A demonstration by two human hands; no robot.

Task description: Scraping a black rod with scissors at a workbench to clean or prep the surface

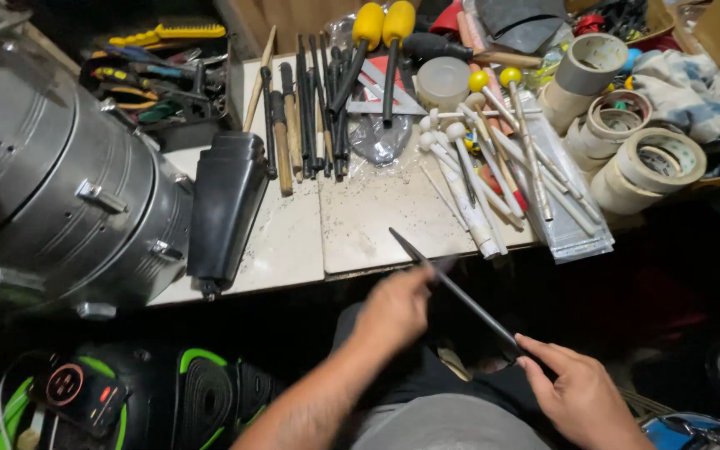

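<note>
A thin dark stick [452,287] slants from the table edge down toward my lap. My right hand [581,392] grips its lower end with thumb and fingers. My left hand [397,308] is closed around the stick near its middle and looks motion-blurred. Both hands hover in front of the pale worn table [360,225], above my dark trousers.
On the table lie a row of dark and wooden sticks [306,108], white-headed mallets [493,167], two yellow-headed mallets [381,42], rolls of tape [643,158] and a black cowbell [227,204]. A metal drum [52,183] lies at left; a toolbox tray [156,71] sits behind it.
</note>
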